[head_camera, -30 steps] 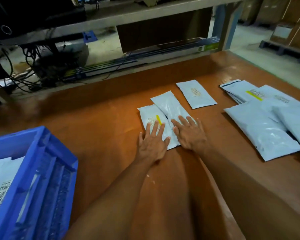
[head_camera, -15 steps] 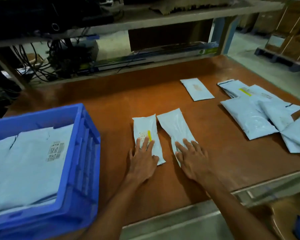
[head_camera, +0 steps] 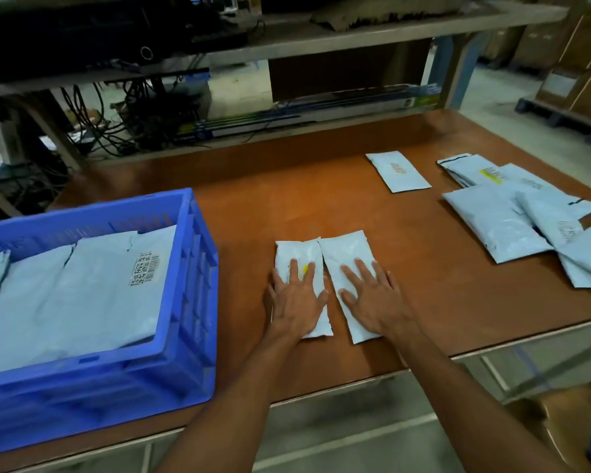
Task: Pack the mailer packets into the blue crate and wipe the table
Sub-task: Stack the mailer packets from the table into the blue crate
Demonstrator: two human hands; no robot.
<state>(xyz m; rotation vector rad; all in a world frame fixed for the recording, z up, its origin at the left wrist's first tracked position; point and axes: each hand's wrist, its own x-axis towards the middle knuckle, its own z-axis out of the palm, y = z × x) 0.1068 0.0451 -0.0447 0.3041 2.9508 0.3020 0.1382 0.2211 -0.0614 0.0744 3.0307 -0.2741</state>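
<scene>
Left hand [head_camera: 296, 298] flat, fingers spread, on yellow-marked packet [head_camera: 302, 268]; right hand [head_camera: 372, 295] likewise on neighbouring packet [head_camera: 350, 257]. Packing step; next: gather pair, carry toward 9 o'clock into blue crate [head_camera: 188, 302].

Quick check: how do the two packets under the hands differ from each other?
The packet under the left hand shows a yellow mark and dark print between the fingers; the packet under the right hand shows plain white, no marking visible. The left packet lies roughly straight; the right packet angles slightly, its near end further right. Both are narrow white mailers, flat on the table, side by side, top corners touching, each pressed by a flat palm.
</scene>
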